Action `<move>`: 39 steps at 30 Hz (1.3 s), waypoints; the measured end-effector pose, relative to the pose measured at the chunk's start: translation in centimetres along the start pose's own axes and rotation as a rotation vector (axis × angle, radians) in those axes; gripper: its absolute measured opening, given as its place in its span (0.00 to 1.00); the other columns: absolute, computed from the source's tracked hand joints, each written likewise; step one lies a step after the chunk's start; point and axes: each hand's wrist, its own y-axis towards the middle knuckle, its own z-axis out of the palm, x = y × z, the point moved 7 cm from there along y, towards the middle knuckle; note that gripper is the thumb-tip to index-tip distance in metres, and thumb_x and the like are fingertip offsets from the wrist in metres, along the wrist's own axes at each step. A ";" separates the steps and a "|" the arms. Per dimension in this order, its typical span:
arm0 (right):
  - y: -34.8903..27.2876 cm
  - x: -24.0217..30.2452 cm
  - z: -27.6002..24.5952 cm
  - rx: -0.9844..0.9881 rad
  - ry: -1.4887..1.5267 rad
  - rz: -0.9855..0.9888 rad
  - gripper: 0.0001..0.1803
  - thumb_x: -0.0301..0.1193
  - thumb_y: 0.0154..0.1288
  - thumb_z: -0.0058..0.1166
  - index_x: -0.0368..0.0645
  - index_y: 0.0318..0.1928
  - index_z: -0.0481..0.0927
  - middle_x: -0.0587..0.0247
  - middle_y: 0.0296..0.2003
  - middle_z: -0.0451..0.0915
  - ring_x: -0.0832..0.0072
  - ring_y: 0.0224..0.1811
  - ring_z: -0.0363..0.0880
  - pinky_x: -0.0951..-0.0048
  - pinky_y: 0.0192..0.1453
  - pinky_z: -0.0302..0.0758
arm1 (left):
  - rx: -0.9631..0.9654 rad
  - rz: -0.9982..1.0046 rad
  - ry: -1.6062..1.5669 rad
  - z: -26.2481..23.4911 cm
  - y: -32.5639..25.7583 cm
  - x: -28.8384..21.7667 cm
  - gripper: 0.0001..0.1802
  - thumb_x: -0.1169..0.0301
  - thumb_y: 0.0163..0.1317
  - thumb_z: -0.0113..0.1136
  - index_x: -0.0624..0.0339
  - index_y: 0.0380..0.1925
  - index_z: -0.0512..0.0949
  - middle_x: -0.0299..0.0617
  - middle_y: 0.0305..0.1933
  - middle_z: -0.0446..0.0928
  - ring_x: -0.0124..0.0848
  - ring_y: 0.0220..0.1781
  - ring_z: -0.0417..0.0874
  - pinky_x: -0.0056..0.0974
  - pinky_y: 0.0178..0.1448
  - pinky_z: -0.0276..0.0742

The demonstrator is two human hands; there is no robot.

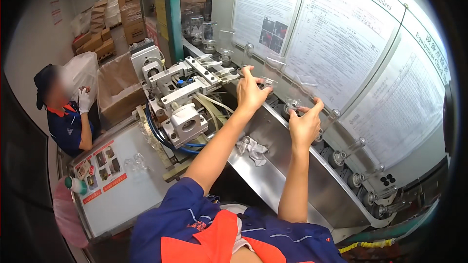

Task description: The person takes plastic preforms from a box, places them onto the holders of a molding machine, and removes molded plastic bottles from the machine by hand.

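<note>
My left hand (252, 91) reaches the row of clear pieces along the conveyor. Its curved thumb and forefinger are round a clear container (266, 83) with a round neck-like end. Farther right, my right hand (305, 122) has its thumb against the round end of another clear container (294, 103), its fingers curled beside it. Both containers are see-through, so their outlines and exact contact with my fingers are hard to make out. More clear containers (225, 48) stand on round holders beyond my left hand, and others (358, 178) tilt along the row at the right.
A metal machine with clamp arms (195, 80) stands left of my hands. Below them lies a steel trough (268, 165) with a crumpled white cloth (257, 153). Paper sheets (336, 39) cover the wall behind. A co-worker (68, 102) stands at far left near cartons (130, 12).
</note>
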 end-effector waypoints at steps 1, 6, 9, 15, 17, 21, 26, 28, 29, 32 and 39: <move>0.3 -0.3 0.4 0.001 0.005 0.011 0.37 0.28 0.47 0.65 0.43 0.57 0.58 0.61 0.35 0.83 0.55 0.40 0.80 0.58 0.44 0.71 | -0.001 -0.021 -0.058 0.1 0.1 0.1 0.40 0.73 0.38 0.72 0.62 0.52 0.59 0.43 0.34 0.81 0.46 0.44 0.77 0.46 0.53 0.66; 0.6 -0.1 1.0 -0.036 -0.004 0.000 0.37 0.27 0.46 0.64 0.42 0.57 0.59 0.61 0.33 0.83 0.56 0.40 0.80 0.59 0.45 0.71 | -0.207 0.026 -0.226 -1.3 -0.2 -1.7 0.37 0.76 0.38 0.72 0.60 0.48 0.60 0.40 0.32 0.80 0.42 0.44 0.77 0.42 0.51 0.67; 0.7 -0.5 0.9 -0.087 0.067 -0.014 0.37 0.27 0.46 0.64 0.42 0.57 0.60 0.61 0.33 0.83 0.57 0.40 0.80 0.61 0.45 0.72 | -0.222 0.051 -0.365 -2.2 -0.6 -4.2 0.36 0.76 0.41 0.73 0.60 0.47 0.59 0.42 0.34 0.80 0.35 0.39 0.79 0.37 0.47 0.71; -1.2 1.7 -2.1 -0.272 0.513 -0.126 0.32 0.18 0.52 0.59 0.40 0.56 0.59 0.63 0.37 0.78 0.83 0.26 0.68 0.81 0.33 0.67 | 0.120 0.132 -1.101 -9.0 -6.6 -8.6 0.35 0.83 0.47 0.67 0.59 0.47 0.53 0.47 0.39 0.76 0.29 0.42 0.78 0.35 0.48 0.74; -3.5 4.2 -2.6 -0.264 0.800 -0.221 0.32 0.16 0.54 0.57 0.38 0.58 0.58 0.62 0.38 0.77 0.85 0.29 0.70 0.84 0.35 0.68 | 0.149 0.240 -1.081 -14.8 -8.2 -8.0 0.34 0.85 0.48 0.66 0.58 0.47 0.52 0.50 0.42 0.75 0.31 0.45 0.78 0.36 0.51 0.73; -10.3 11.1 -2.6 0.015 0.663 -0.476 0.36 0.15 0.51 0.58 0.32 0.60 0.57 0.54 0.39 0.77 0.73 0.45 0.76 0.77 0.48 0.72 | 0.007 0.285 -0.900 -26.8 -10.0 -3.2 0.30 0.87 0.46 0.64 0.56 0.42 0.57 0.50 0.44 0.75 0.32 0.50 0.77 0.38 0.56 0.72; -22.6 21.6 5.3 0.705 0.604 -0.790 0.29 0.17 0.45 0.59 0.40 0.51 0.68 0.54 0.49 0.68 0.69 0.34 0.74 0.73 0.39 0.73 | -0.510 -0.029 -0.078 -43.8 -15.6 9.8 0.18 0.82 0.46 0.68 0.65 0.38 0.74 0.44 0.41 0.79 0.25 0.40 0.78 0.30 0.43 0.74; -27.3 23.3 10.4 1.013 0.658 -0.711 0.24 0.19 0.47 0.61 0.40 0.47 0.68 0.55 0.43 0.71 0.71 0.25 0.70 0.73 0.30 0.69 | -0.569 -0.218 0.330 -48.7 -18.2 14.2 0.14 0.79 0.46 0.68 0.63 0.34 0.77 0.42 0.39 0.80 0.27 0.33 0.79 0.31 0.38 0.75; -29.8 23.8 12.6 1.087 0.639 -0.731 0.27 0.19 0.48 0.61 0.39 0.49 0.66 0.58 0.37 0.74 0.72 0.24 0.70 0.73 0.31 0.70 | -0.560 -0.292 0.413 -50.6 -19.3 16.1 0.13 0.79 0.47 0.67 0.63 0.35 0.77 0.43 0.39 0.79 0.28 0.35 0.80 0.32 0.40 0.74; -36.7 24.2 17.9 1.110 0.542 -0.896 0.24 0.23 0.53 0.58 0.35 0.49 0.64 0.53 0.34 0.76 0.55 0.33 0.76 0.59 0.39 0.73 | -0.475 -0.427 0.632 -55.1 -22.6 22.5 0.13 0.78 0.48 0.65 0.63 0.36 0.78 0.46 0.38 0.78 0.34 0.39 0.81 0.35 0.43 0.74; -44.3 24.6 27.5 1.187 0.254 -0.831 0.16 0.25 0.56 0.53 0.35 0.45 0.68 0.43 0.33 0.76 0.47 0.38 0.76 0.53 0.42 0.73 | -0.077 -0.499 0.800 -54.8 -23.4 34.4 0.12 0.80 0.47 0.60 0.61 0.34 0.80 0.49 0.38 0.77 0.48 0.45 0.76 0.44 0.48 0.73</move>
